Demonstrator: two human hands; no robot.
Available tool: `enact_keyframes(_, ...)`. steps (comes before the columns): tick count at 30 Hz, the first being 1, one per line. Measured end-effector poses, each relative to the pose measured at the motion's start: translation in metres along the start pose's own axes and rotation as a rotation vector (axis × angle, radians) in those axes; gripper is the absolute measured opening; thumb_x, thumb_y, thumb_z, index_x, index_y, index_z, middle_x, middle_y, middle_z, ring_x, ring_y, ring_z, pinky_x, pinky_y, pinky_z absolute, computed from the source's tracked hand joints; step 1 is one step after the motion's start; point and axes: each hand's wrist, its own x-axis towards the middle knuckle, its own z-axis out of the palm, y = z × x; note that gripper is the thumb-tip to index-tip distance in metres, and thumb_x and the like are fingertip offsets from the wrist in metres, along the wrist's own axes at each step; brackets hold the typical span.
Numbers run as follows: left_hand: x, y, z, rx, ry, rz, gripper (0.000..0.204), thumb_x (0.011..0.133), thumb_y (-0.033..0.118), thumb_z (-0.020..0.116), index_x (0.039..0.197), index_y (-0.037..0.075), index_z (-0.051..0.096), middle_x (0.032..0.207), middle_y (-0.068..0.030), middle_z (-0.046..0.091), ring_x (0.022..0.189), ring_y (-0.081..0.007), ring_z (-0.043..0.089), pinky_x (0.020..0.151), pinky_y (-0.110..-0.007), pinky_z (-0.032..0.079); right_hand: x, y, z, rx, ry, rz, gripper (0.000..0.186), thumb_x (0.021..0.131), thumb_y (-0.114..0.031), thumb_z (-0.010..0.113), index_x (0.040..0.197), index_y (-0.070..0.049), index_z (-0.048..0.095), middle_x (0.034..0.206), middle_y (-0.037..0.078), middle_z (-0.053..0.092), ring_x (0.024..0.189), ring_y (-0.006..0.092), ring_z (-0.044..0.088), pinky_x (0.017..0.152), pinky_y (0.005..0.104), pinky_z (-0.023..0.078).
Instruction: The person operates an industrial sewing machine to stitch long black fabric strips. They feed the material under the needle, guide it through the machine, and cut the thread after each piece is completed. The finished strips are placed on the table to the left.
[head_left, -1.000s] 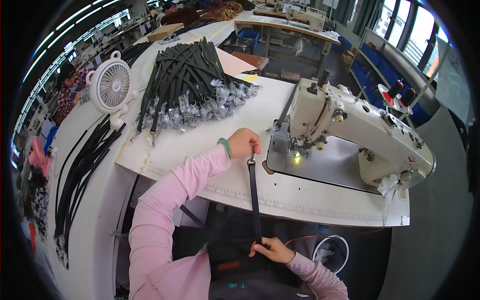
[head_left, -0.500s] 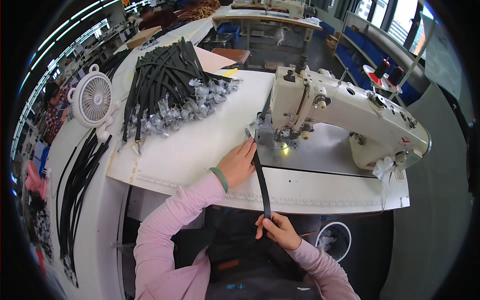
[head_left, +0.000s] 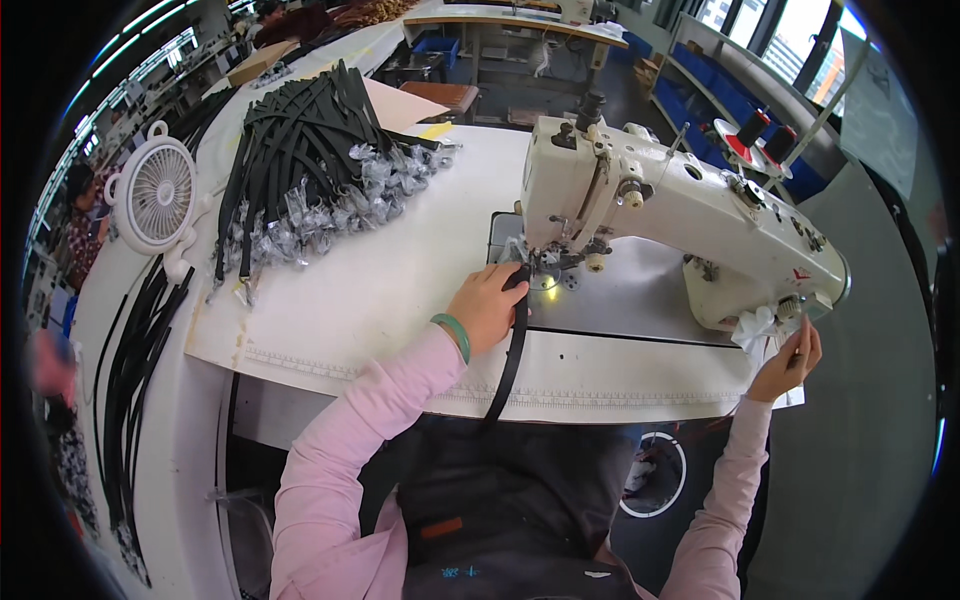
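A black strap (head_left: 515, 350) runs from the needle area of the white sewing machine (head_left: 690, 200) down over the table's front edge. My left hand (head_left: 488, 308), with a green bangle at the wrist, is closed on its upper end just left of the lit presser foot (head_left: 540, 262). A bit of clear plastic wrap (head_left: 515, 247) shows at the strap's far end. At the machine's right end, my right hand (head_left: 783, 368) is raised beside the knob (head_left: 789, 307) and a white cloth bundle (head_left: 754, 328). Its fingers are curled around something small and dark that I cannot make out.
Many black straps with plastic-wrapped ends (head_left: 310, 160) are heaped on the table's left. A white fan (head_left: 160, 195) stands beside more hanging straps (head_left: 140, 380). Thread spools (head_left: 752, 130) stand behind the machine. A white-rimmed bin (head_left: 683, 470) is below the table.
My right hand has let go of the strap's lower end and moved right and up to the machine's end. My left hand has brought the strap's upper end to the presser foot.
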Motion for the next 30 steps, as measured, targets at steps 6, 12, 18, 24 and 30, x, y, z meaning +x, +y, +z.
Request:
enact_keyframes(6,0.007,0.004,0.003,-0.02,0.017,-0.017,0.02,0.072,0.017,0.064,0.088,0.005,0.065,0.098,-0.0084,0.057,0.094,-0.0245,0.051,0.079,-0.037,0.04,0.062,0.246,-0.013,0.342,-0.167,0.901,0.04,0.092,-0.033,0.041,0.123,-0.007,0.043,0.09,0.006,0.056,0.078,0.0076,0.05,0.067,0.0229,0.042)
enact_keyframes(12,0.012,0.0,0.007,-0.005,0.062,-0.015,0.022,0.07,0.011,0.066,0.09,0.004,0.065,0.106,-0.0122,0.06,0.098,-0.0267,0.053,0.08,-0.036,0.042,0.102,0.287,-0.023,-0.168,-0.212,0.443,0.041,0.091,-0.039,0.041,0.108,-0.004,0.053,0.09,0.008,0.06,0.085,0.0207,0.057,0.076,0.031,0.044)
enact_keyframes(18,0.014,0.006,0.011,0.096,0.056,0.0,0.027,0.068,0.009,0.066,0.094,0.001,0.062,0.105,-0.0147,0.059,0.098,-0.0281,0.054,0.081,-0.035,0.043,0.196,0.298,0.01,-0.47,-0.717,0.412,0.053,0.088,-0.047,0.041,0.106,0.0,0.057,0.098,0.017,0.061,0.092,0.029,0.057,0.081,0.0343,0.042)
enact_keyframes(24,0.022,0.009,0.019,0.156,-0.028,0.06,0.038,0.063,0.006,0.06,0.1,-0.002,0.059,0.106,-0.0186,0.056,0.102,-0.0291,0.048,0.09,-0.032,0.04,0.216,0.327,0.018,-0.575,-0.848,0.331,0.054,0.087,-0.048,0.043,0.1,0.002,0.06,0.095,0.018,0.062,0.09,0.031,0.058,0.081,0.035,0.042)
enact_keyframes(30,0.025,0.01,0.016,0.196,-0.054,0.071,0.033,0.063,0.001,0.06,0.096,-0.003,0.059,0.101,-0.0176,0.057,0.097,-0.0297,0.05,0.086,-0.033,0.043,0.208,0.317,0.025,-0.497,-0.851,0.367,0.054,0.087,-0.047,0.043,0.102,0.002,0.059,0.095,0.017,0.062,0.089,0.0286,0.058,0.081,0.0344,0.041)
